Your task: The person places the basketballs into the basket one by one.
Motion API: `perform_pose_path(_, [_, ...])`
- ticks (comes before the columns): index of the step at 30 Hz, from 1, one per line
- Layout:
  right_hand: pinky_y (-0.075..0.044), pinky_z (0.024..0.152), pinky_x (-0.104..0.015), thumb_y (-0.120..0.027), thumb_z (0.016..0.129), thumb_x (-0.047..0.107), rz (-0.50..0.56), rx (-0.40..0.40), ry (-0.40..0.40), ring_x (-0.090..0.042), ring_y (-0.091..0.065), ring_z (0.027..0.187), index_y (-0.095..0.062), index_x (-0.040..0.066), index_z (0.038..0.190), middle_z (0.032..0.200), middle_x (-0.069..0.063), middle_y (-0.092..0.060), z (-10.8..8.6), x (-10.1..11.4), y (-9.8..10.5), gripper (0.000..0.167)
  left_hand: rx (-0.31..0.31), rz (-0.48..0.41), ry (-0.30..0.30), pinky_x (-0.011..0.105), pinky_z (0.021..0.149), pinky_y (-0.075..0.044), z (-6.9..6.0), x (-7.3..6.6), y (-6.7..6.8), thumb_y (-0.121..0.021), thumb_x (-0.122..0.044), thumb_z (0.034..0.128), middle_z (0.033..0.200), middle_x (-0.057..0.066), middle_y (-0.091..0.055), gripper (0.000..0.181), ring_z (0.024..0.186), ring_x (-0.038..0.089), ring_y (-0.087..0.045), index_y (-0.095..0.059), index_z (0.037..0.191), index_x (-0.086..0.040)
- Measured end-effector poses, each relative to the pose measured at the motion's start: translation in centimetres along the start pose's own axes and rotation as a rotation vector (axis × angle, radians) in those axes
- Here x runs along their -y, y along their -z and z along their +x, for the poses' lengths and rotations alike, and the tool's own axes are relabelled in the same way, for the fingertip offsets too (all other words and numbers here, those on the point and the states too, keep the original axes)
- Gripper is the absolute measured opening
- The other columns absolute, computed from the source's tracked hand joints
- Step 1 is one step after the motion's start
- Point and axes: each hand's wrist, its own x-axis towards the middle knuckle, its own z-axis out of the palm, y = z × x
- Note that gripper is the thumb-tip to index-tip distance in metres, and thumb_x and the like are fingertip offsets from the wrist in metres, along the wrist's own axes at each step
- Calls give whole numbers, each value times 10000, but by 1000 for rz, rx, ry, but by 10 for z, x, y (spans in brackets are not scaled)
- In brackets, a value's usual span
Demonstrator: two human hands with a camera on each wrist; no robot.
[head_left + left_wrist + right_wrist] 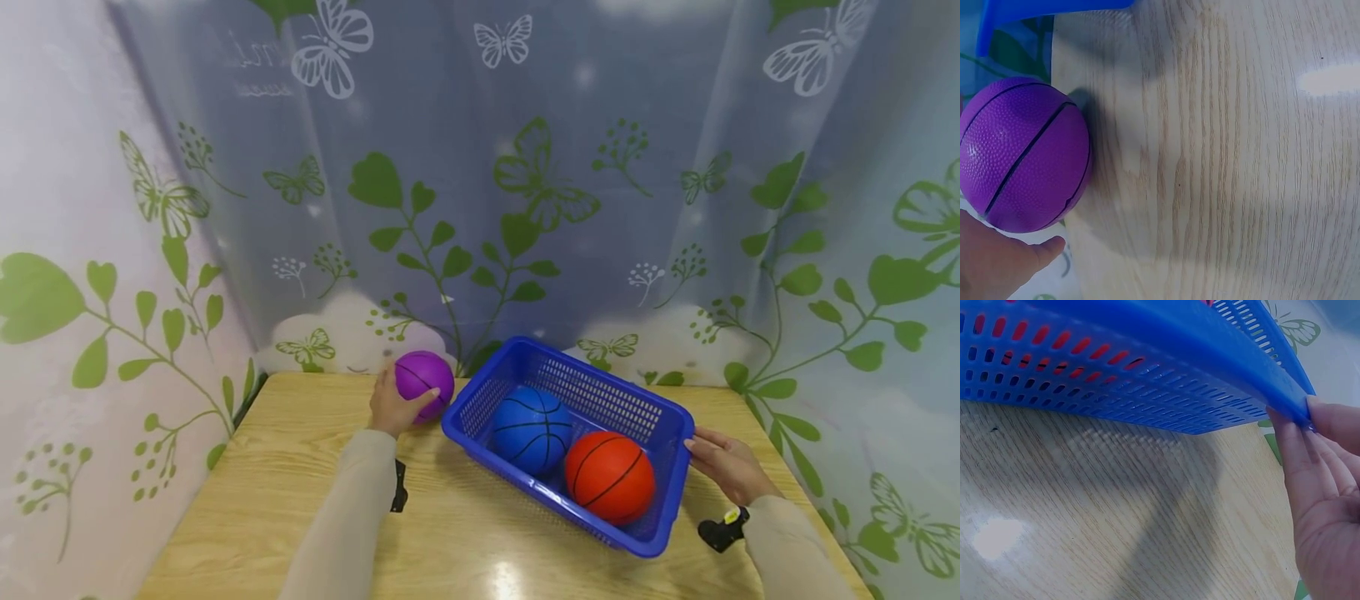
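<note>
At the far edge of the table, my left hand (393, 406) grips a small purple basketball (426, 385) from its left side, the thumb across the near side. The left wrist view shows this purple ball (1025, 156) large, with the thumb below it and most fingers out of sight. Right of it is a blue plastic basket (678, 492) with slotted walls, turned at an angle. Inside lie a blue basketball (531, 429) and a red basketball (610, 477), side by side. My right hand (729, 463) pinches the basket's right rim, thumb above and fingers beneath, as the right wrist view shows.
A light wood-grain table (292, 475) lies under everything. Curtains (465, 167) printed with leaves and butterflies hang behind it and along both sides. Each wrist carries a dark strap or mount, such as the right one (722, 530).
</note>
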Motion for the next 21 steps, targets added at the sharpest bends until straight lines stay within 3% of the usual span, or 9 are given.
perform_pose_path(7, [-531,832,-209,-526,980,98,26,1,10,38,-626,880,-93,-176,1451,970,171,-617,-1,0,0,696,-29,22,-13,661,1020,-306,-4,2,-6,-771,-359,769,1489,269,-284,918,1282,570,-295,-299,1474,-9])
perform_pose_path(14, [-528,843,-214,-529,980,101,42,7,21,40,-626,886,-86,-175,1451,968,182,-616,-1,-1,-1,703,-185,17,45,592,1011,-328,-15,3,-9,-708,-476,809,1361,275,-442,746,1247,492,-359,-443,1342,-27])
perform_pose_path(21, [-531,819,-199,-508,984,70,43,-1,38,34,-627,876,-95,-200,1436,964,167,-625,0,-3,-1,669,-194,70,136,601,954,-383,-18,0,-4,-659,-509,843,1287,287,-456,683,1220,467,-378,-441,1301,-51])
